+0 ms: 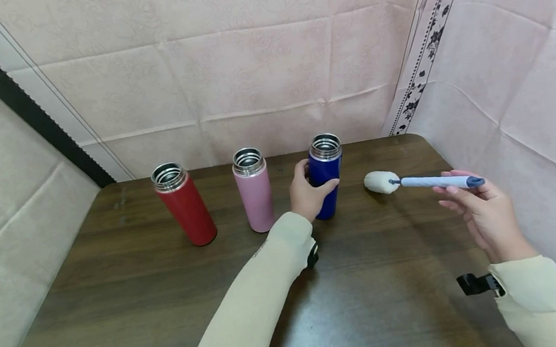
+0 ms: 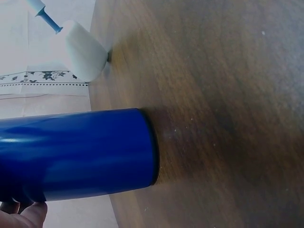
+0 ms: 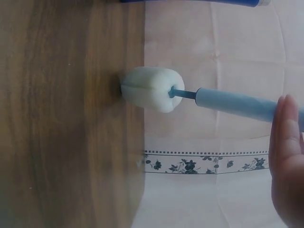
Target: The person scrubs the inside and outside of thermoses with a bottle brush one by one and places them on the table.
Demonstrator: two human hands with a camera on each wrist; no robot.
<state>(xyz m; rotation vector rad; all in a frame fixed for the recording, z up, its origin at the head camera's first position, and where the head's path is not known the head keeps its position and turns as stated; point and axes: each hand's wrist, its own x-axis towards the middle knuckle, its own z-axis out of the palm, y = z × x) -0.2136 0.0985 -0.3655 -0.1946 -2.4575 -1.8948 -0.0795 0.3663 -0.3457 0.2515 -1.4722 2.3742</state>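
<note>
My left hand (image 1: 310, 194) grips a dark blue bottle (image 1: 325, 177), thumb across its front and fingers behind its left side. The bottle stands upright without a lid, its steel threaded neck uncovered. In the left wrist view the same blue bottle (image 2: 80, 154) has its dark base at the wooden surface. Off to the right, my right hand (image 1: 488, 212) holds a bottle brush by the end of its light blue handle (image 1: 432, 181). The white sponge head (image 1: 381, 182) points left toward the blue bottle, and in the right wrist view this sponge (image 3: 152, 89) is low over the tabletop.
A pink bottle (image 1: 254, 198) stands just left of my left hand, and a red bottle (image 1: 187, 210) farther left; both lack lids. They stand on a dark wooden table (image 1: 169, 295). Pale patterned cloth (image 1: 248, 76) hangs behind and along both sides.
</note>
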